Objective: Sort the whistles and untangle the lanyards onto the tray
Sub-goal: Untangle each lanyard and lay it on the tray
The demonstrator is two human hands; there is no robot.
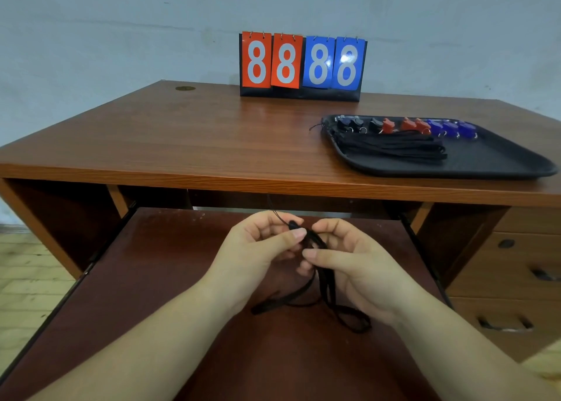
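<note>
Fingers of both hands met over the pull-out shelf below the tabletop [182, 145], working one black lanyard [315, 282]. The left hand [258, 249] pinched it between thumb and curled fingers near its small dark connector, whose thin cord ran up and away toward the far edge of the shelf. The right hand [352, 264] pinched the strap just beside that point, thumb pressed along it. From the pinch the strap ran near-ward, its long axis pointing back toward the person, and spread in loose loops on the shelf [151, 279] between the two wrists; whether those loops were crossed in a knot could not be told.

The tray [485, 164] lay far and to the right on the tabletop, so the right hand was the nearer one for carrying the strap over. On it, whistles [406, 126] stood in a row along its far side, black at left, red in the middle, blue at right, with a bundle of straightened lanyards [394, 147] lying crosswise in front of them. Probably this strap was the last loose one, and it would want laying parallel to that bundle.
</note>
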